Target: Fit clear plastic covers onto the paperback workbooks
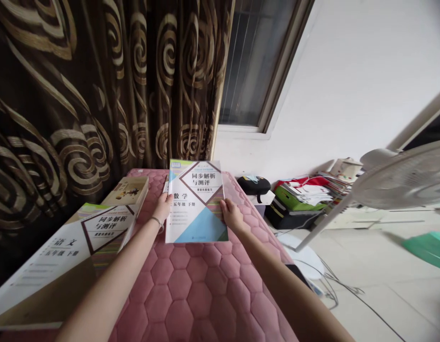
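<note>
A white and blue maths workbook (196, 202) with Chinese print is held by its two side edges over the pink quilted pad. My left hand (163, 207), with a bracelet at the wrist, is closed on its left edge. On the opposite edge, my right hand (231, 213) grips with thumb and fingers. Part of another book shows behind the workbook's left side. To the left lies a white and brown Chinese-language workbook (63, 251), partly covered by my left forearm. Behind that one is a thick tan book (125, 191) with small pictures on its cover.
A pink quilted pad (205, 289) spreads beneath the books. Brown patterned curtains (134, 85) hang at the back left. On the right stand a white fan (401, 175), a black case (253, 184) and piled papers (305, 192). Cables (334, 280) run over the tiled floor.
</note>
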Tool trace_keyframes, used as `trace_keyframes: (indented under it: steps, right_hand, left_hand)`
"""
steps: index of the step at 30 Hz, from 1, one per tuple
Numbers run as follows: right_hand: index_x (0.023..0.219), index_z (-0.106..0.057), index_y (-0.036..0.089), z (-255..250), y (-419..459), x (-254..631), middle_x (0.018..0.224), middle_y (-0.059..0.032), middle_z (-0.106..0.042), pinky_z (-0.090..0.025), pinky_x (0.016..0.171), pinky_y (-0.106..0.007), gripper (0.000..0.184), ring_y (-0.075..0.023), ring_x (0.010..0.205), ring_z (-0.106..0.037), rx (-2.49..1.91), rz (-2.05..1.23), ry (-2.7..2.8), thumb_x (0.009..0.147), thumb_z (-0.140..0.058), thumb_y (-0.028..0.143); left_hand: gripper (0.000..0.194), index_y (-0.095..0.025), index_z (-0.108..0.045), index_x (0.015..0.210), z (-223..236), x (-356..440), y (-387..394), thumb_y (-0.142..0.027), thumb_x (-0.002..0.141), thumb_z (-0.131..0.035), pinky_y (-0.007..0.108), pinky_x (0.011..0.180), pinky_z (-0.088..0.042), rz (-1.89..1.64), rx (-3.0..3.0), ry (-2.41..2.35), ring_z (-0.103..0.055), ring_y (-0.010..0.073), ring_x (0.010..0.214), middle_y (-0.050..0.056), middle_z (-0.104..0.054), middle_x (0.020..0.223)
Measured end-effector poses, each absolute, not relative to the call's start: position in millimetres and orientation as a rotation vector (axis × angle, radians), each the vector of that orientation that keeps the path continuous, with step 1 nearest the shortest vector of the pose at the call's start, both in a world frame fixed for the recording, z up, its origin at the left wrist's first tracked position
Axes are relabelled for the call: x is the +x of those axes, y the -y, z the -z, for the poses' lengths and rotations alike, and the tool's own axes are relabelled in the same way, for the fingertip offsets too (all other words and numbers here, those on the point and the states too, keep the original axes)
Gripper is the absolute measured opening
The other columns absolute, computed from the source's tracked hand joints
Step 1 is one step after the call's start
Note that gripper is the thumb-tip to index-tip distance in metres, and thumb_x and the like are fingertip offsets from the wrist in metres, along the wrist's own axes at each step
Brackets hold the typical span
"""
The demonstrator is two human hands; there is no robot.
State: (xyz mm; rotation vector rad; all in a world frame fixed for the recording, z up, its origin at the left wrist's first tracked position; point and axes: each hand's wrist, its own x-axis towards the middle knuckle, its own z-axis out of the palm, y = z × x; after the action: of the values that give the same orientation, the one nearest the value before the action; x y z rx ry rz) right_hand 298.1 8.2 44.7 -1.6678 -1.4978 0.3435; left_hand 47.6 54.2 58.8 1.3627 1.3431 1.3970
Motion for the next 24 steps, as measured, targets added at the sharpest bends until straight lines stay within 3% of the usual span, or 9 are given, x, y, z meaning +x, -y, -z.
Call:
trace_keyframes:
  steps: [6,12,19,24]
  right_hand:
    - [0.077,-0.043,0.024,-24.6,-2.8,306.0,0.068,-0.0014,-0.058,-0.042,0.062,-0.028,0.031,-0.0174,0.064,-0.054,-1.407,-0.269,1.538,0.089,-0.030,0.049]
    - [0.070,-0.037,0.025,-1.2,5.9,306.5,0.064,0.0002,-0.052,-0.042,0.061,-0.028,0.032,-0.0160,0.061,-0.048,-1.396,-0.271,1.574,0.087,-0.032,0.051]
    - [0.071,-0.042,0.024,-40.3,14.5,296.6,0.061,0.0008,-0.051,-0.037,0.056,-0.028,0.039,-0.0161,0.057,-0.046,-1.351,-0.275,1.541,0.085,-0.033,0.059]
    - [0.062,-0.040,0.023,-67.7,27.6,278.0,0.054,0.0023,-0.046,-0.031,0.051,-0.026,0.043,-0.0138,0.053,-0.041,-1.357,-0.365,1.507,0.081,-0.040,0.062]
  left_hand:
    - [0.020,-0.021,-0.055,0.088,-51.8,44.0,-25.9,-0.038,0.083,-0.047,0.029,0.079,-0.048,-1.482,1.602,-1.235,-0.061,0.0182,0.087,0.002,-0.066,0.083]
    - [0.022,-0.021,-0.052,0.086,-29.3,43.0,-11.7,-0.038,0.085,-0.038,0.028,0.076,-0.048,-1.436,1.646,-1.386,-0.061,0.0172,0.081,0.003,-0.066,0.084]
    - [0.025,-0.017,-0.058,0.087,-65.1,51.7,-25.9,-0.030,0.088,-0.036,0.028,0.071,-0.046,-1.315,1.627,-1.723,-0.061,0.0184,0.081,0.007,-0.067,0.086]
    - [0.030,-0.012,-0.065,0.086,-91.8,34.5,-46.7,-0.029,0.087,-0.041,0.029,0.067,-0.044,-1.072,1.637,-1.924,-0.063,0.0218,0.079,0.013,-0.069,0.083]
